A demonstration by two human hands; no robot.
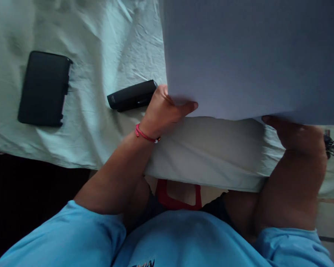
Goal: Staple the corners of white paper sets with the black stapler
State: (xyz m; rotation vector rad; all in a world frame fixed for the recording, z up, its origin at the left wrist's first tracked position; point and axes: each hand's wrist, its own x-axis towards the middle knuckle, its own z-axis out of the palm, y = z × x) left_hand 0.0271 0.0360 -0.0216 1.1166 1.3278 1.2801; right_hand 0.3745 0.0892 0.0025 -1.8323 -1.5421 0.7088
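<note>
1. Left hand (163,109) pinches the sheet of paper (250,55) at its near left corner; right hand (297,135) clasps its near right edge.
2. Judged best: keep both grips level so the raised sheet stays uncreased.
3. Count: one sheet, one stapler (132,95), one black case (43,88), on the worktop's pale cloth (105,44).

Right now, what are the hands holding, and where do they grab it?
Both hands hold a big white sheet of paper by its lower edge: the left hand near the bottom-left corner, the right hand further right.
</note>
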